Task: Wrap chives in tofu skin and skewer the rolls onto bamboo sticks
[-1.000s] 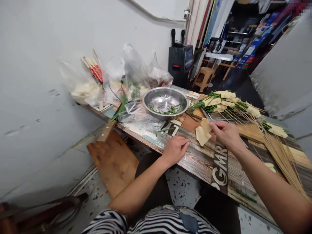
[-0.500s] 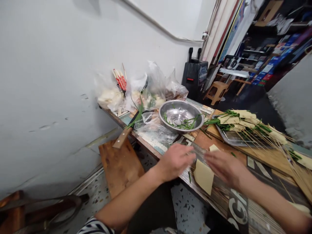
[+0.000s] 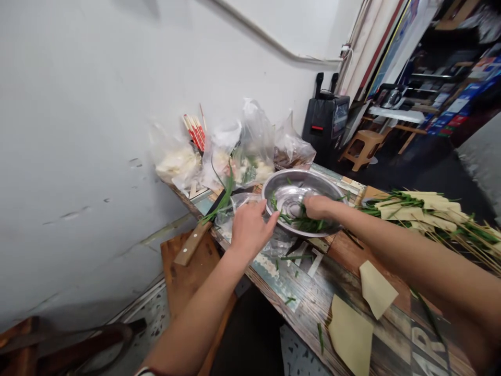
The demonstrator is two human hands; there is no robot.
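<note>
My right hand (image 3: 316, 207) reaches into the metal bowl (image 3: 274, 190), its fingers closed on green chives (image 3: 309, 224) at the bowl's right side. My left hand (image 3: 250, 225) is at the bowl's near left rim, thumb and fingers apart, with nothing held. Two pale yellow sheets lie on the patterned table: a larger one (image 3: 351, 334) near the front edge and a smaller one (image 3: 378, 289) behind it. Short bits of chive are scattered between the bowl and the sheets.
A knife with a wooden handle (image 3: 192, 243) sticks out over the table's left edge, chives on its blade. Plastic bags (image 3: 256, 141) line the wall. Skewered sheets with chives (image 3: 426, 211) are piled at the right. A black speaker (image 3: 325, 125) stands behind.
My hands have moved from above the pale sheet to the bowl. The right one has gone inside and closed on chives; the left has opened beside the rim. The view has shifted slightly.
</note>
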